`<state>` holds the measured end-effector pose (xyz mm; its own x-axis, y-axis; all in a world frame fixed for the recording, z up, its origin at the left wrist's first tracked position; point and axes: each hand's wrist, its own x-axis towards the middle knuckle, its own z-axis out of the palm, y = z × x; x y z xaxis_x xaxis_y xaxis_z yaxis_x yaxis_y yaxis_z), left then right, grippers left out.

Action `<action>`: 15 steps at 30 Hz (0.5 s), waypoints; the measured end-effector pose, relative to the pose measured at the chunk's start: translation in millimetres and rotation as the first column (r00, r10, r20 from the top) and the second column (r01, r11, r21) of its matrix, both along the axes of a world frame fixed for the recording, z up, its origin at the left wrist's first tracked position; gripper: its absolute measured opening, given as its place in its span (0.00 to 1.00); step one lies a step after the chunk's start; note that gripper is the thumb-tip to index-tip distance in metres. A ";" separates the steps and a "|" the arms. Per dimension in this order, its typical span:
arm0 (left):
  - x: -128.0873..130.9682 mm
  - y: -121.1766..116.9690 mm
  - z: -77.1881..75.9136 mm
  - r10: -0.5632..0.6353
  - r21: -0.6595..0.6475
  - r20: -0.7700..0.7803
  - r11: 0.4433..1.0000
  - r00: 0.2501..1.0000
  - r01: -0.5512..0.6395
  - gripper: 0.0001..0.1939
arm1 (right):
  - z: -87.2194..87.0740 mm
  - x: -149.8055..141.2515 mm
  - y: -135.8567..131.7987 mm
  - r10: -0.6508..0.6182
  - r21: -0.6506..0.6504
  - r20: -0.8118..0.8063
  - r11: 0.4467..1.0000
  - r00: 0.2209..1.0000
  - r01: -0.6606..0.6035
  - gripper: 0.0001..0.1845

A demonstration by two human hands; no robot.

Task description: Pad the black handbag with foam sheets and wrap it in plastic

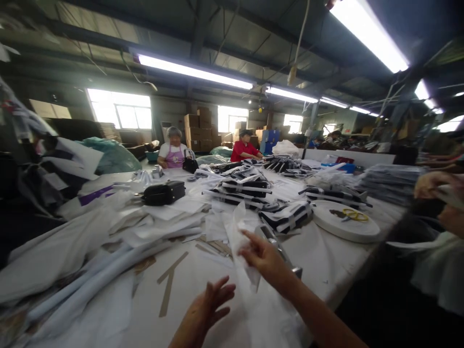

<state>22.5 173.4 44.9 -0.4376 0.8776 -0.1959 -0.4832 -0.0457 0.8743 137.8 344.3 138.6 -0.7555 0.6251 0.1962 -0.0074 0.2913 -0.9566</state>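
My right hand point(266, 261) is over the near middle of the table, its thumb and fingers closed on a thin white sheet point(237, 227), tissue paper or thin plastic. The sheet rises above the fingers and hangs down below them. Lower and to the left, my left hand point(208, 304) holds nothing; its fingers are spread and apart from the sheet. Partly hidden behind my right hand lies a grey, shiny object with a dark corner point(297, 272), whose kind I cannot make out. Narrow brown-grey strips point(166, 295) lie on the white table surface left of my hands.
White sheets point(90, 261) cover the left side. A black handbag point(164, 193) stands beyond them. Wrapped dark bundles point(246, 188) pile up mid-table. Yellow-handled scissors point(355, 215) lie on a white roll point(326, 220) at right. Two people sit opposite; another person's hands point(435, 186) are at right.
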 end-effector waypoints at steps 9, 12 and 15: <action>-37.4 -61.6 46.1 0.393 0.097 0.102 0.910 0.914 -0.402 0.24 | -57.9 -30.3 -126.2 0.302 -0.168 0.050 0.942 0.952 -0.290 0.10; -58.5 -83.0 51.0 0.456 0.129 0.097 0.876 0.885 -0.465 0.21 | -64.9 -30.2 -136.3 0.307 -0.178 0.095 0.941 0.947 -0.287 0.09; -78.0 -99.1 57.1 0.511 0.154 0.075 0.842 0.856 -0.517 0.20 | -68.0 -27.9 -134.7 0.277 -0.166 0.125 0.953 0.953 -0.255 0.07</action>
<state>-55.5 74.4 102.0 -0.8310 0.5488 -0.0911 -0.3768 -0.4347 0.8180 109.8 209.6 70.6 -0.9115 0.4112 -0.0061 0.0763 0.1544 -0.9851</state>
